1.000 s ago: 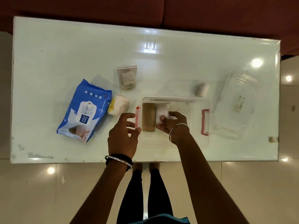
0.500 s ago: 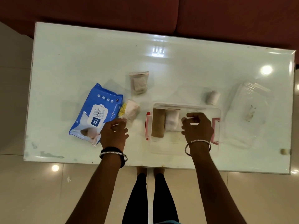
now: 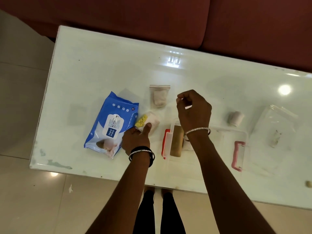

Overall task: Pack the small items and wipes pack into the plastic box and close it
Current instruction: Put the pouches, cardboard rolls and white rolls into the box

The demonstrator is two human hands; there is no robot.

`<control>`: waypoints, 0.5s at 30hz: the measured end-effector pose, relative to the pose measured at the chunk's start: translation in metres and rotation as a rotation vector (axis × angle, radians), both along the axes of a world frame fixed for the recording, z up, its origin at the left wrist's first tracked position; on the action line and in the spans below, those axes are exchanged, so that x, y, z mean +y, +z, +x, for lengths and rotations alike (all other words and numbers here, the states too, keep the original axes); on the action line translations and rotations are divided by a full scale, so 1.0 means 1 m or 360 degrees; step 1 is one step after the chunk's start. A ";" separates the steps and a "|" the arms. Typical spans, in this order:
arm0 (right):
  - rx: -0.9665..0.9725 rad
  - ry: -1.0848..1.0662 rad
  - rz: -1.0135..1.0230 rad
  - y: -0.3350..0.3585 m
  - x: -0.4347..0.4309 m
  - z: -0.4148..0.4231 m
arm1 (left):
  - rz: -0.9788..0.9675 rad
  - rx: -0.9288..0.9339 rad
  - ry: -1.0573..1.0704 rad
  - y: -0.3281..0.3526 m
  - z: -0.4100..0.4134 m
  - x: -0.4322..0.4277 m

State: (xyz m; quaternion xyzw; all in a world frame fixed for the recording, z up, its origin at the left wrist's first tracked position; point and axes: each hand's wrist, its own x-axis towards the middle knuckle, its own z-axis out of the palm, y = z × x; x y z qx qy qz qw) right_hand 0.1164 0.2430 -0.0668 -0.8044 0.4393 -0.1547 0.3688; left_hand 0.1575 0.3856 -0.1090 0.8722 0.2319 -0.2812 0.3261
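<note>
The clear plastic box (image 3: 219, 132) with pink latches stands open near the table's front edge. A brown item (image 3: 176, 142) and a white item (image 3: 187, 144) lie inside it at the left end. My right hand (image 3: 194, 108) hovers over the box's far left corner, fingers loosely curled and holding nothing. A zip bag (image 3: 159, 97) lies just left of it. My left hand (image 3: 136, 139) grips the near corner of a small white packet (image 3: 152, 121) with a yellow label, thumb on top. The blue wipes pack (image 3: 111, 125) lies beside it. A white roll (image 3: 235, 118) sits behind the box.
The box's clear lid (image 3: 276, 125) lies on the glass table (image 3: 101, 68) to the right of the box. A dark red sofa (image 3: 152, 19) runs along the table's far side. My legs show below the table's near edge.
My right hand has come out of the box and moved up and left toward the zip bag. My left hand went from the box's left edge to the small white packet.
</note>
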 end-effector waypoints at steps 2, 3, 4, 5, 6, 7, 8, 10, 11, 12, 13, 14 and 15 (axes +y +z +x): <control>0.0208 0.0028 0.0072 -0.008 -0.007 0.017 | 0.0009 -0.0084 -0.0011 0.003 -0.007 -0.001; 0.0361 0.0042 0.0134 -0.012 -0.010 0.026 | -0.0013 -0.0131 -0.0015 0.003 -0.011 -0.001; 0.0525 0.0061 0.0205 -0.017 -0.013 0.036 | -0.0038 -0.0187 -0.0029 0.003 -0.014 -0.001; 0.0659 0.0071 0.0291 -0.021 -0.015 0.045 | -0.0052 -0.0253 -0.0059 0.003 -0.017 0.000; 0.0746 0.0068 0.0385 -0.025 -0.017 0.053 | -0.0049 -0.0315 -0.0102 0.002 -0.020 0.002; 0.0803 0.0062 0.0468 -0.029 -0.017 0.061 | -0.0033 -0.0359 -0.0153 0.000 -0.021 0.003; 0.0854 0.0070 0.0523 -0.032 -0.016 0.066 | -0.0005 -0.0378 -0.0210 -0.002 -0.023 0.005; 0.0927 0.0108 0.0562 -0.040 -0.010 0.073 | 0.0080 -0.0386 -0.0307 -0.004 -0.025 0.006; 0.0927 0.0104 0.0567 -0.045 -0.007 0.075 | 0.0112 -0.0396 -0.0329 -0.004 -0.025 0.007; 0.0908 0.0081 0.0574 -0.049 -0.004 0.076 | 0.0127 -0.0410 -0.0343 -0.003 -0.024 0.006; 0.0889 0.0053 0.0583 -0.052 -0.003 0.076 | 0.0140 -0.0433 -0.0374 -0.002 -0.023 0.006; 0.0883 0.0039 0.0592 -0.054 -0.002 0.076 | 0.0158 -0.0476 -0.0445 -0.001 -0.021 0.005; 0.0892 0.0047 0.0595 -0.056 -0.003 0.076 | 0.0184 -0.0540 -0.0561 -0.001 -0.019 0.005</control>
